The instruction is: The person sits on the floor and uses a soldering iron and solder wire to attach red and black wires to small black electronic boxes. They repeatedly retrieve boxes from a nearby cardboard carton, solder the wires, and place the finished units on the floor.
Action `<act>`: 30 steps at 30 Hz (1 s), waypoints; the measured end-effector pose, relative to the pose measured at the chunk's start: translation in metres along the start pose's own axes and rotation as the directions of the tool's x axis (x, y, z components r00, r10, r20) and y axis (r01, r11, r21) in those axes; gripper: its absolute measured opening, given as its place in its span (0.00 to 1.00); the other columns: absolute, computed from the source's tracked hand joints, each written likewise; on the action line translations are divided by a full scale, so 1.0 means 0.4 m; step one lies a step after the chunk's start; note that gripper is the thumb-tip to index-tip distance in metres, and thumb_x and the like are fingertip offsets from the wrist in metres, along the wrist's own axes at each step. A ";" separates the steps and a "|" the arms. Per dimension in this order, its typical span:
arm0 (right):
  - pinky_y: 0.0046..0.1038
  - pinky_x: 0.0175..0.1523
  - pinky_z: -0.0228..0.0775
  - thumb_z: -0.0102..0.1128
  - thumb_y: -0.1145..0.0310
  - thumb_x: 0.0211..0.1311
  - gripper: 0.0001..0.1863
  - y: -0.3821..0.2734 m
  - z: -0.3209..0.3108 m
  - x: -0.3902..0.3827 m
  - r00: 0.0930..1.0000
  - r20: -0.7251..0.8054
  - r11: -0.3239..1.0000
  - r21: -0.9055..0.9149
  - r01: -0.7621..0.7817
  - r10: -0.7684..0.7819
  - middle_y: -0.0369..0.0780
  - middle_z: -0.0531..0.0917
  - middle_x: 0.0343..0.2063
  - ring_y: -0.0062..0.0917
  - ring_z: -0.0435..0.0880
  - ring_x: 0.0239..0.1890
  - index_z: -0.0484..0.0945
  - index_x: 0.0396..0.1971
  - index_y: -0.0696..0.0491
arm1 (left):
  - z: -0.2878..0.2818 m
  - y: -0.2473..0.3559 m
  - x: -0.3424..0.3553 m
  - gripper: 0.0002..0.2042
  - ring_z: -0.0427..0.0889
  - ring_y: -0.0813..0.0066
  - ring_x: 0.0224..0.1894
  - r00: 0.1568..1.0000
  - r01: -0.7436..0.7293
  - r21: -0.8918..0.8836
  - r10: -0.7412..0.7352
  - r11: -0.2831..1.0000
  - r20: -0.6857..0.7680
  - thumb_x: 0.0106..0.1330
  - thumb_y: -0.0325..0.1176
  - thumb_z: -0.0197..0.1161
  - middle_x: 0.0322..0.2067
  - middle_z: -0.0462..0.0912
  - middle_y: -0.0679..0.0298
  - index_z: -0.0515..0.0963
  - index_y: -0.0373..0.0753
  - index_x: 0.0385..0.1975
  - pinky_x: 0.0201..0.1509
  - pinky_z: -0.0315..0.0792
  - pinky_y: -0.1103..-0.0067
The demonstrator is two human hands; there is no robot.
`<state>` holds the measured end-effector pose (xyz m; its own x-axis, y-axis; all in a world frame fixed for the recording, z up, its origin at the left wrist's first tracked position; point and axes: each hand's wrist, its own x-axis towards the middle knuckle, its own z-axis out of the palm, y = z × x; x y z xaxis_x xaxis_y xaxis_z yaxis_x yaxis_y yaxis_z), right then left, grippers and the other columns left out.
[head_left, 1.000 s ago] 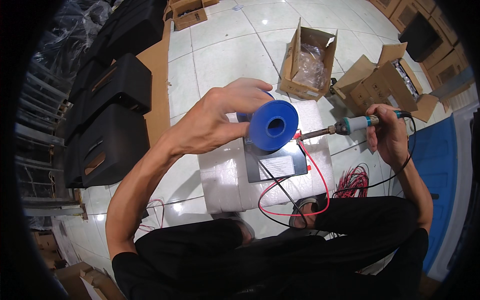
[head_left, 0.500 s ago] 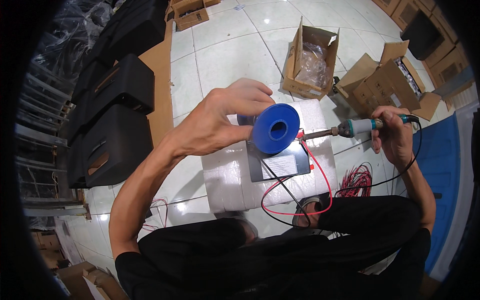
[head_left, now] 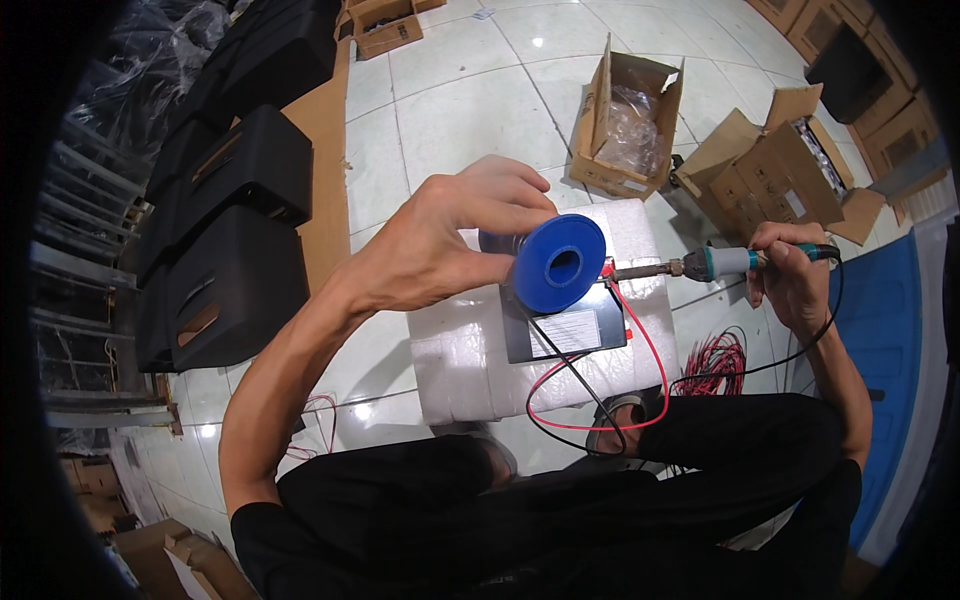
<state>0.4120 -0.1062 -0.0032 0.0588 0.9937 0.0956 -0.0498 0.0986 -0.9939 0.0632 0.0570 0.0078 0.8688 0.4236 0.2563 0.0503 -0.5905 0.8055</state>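
Observation:
My left hand (head_left: 462, 225) grips a blue spool (head_left: 540, 280) above a dark box-shaped battery (head_left: 530, 342), its flanged end facing up at me. The battery rests on a white foam block (head_left: 450, 380). My right hand (head_left: 790, 270) is closed around a teal-and-grey soldering iron (head_left: 728, 262), whose tip reaches a red terminal (head_left: 608, 268) beside the spool. The exact contact at the tip is too small to tell. Red wire (head_left: 660, 350) and black wire (head_left: 570, 375) loop down over the block, and the iron's black cord trails below my right hand.
Black moulded cases (head_left: 250, 160) stand on cardboard at left, beside metal racks. Open cartons (head_left: 590, 120) (head_left: 760, 190) lie ahead, with stacked boxes at upper right. A bundle of red-black wire (head_left: 715, 360), a blue plastic panel (head_left: 865, 340) and my legs surround the block.
Over the last second both hands, the spool and the iron appear slightly further right and lower in view, along with the surroundings. Both grips look unchanged.

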 end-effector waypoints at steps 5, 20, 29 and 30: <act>0.26 0.19 0.74 0.62 0.63 0.62 0.18 -0.003 -0.004 0.000 1.000 0.021 1.000 -0.027 0.005 -0.004 0.46 0.80 0.22 0.27 0.80 0.20 0.81 0.33 0.68 | 0.000 0.001 -0.001 0.14 0.74 0.63 0.58 1.000 0.001 -0.004 -0.001 1.000 -0.003 0.51 0.28 0.76 0.42 0.86 0.65 0.88 0.43 0.39 0.43 0.77 0.75; 0.26 0.19 0.74 0.62 0.63 0.61 0.18 -0.009 -0.007 0.006 0.998 0.056 0.998 -0.053 0.044 -0.041 0.47 0.80 0.22 0.27 0.80 0.20 0.81 0.32 0.68 | 0.001 0.002 0.005 0.17 0.75 0.62 0.57 1.000 -0.024 0.009 0.024 1.000 0.005 0.47 0.30 0.78 0.40 0.86 0.67 0.88 0.46 0.40 0.47 0.79 0.71; 0.27 0.19 0.73 0.62 0.64 0.60 0.18 -0.009 -0.009 0.007 0.997 0.052 0.997 -0.053 0.053 -0.050 0.47 0.80 0.23 0.28 0.80 0.21 0.81 0.32 0.68 | 0.003 0.004 0.010 0.17 0.75 0.63 0.56 0.999 -0.047 0.029 0.047 0.998 0.013 0.48 0.30 0.78 0.40 0.85 0.66 0.88 0.45 0.40 0.46 0.79 0.72; 0.27 0.19 0.73 0.62 0.64 0.60 0.17 -0.010 -0.009 0.007 0.997 0.050 0.997 -0.052 0.054 -0.051 0.47 0.80 0.23 0.28 0.80 0.21 0.81 0.32 0.68 | 0.003 0.005 0.010 0.17 0.75 0.63 0.56 0.999 -0.047 0.030 0.047 0.998 0.014 0.48 0.29 0.78 0.40 0.85 0.66 0.88 0.45 0.40 0.45 0.79 0.72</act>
<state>0.4160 -0.1042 0.0008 0.0118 0.9887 0.1492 0.0054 0.1491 -0.9888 0.0676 0.0567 0.0099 0.8772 0.3855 0.2862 0.0237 -0.6302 0.7761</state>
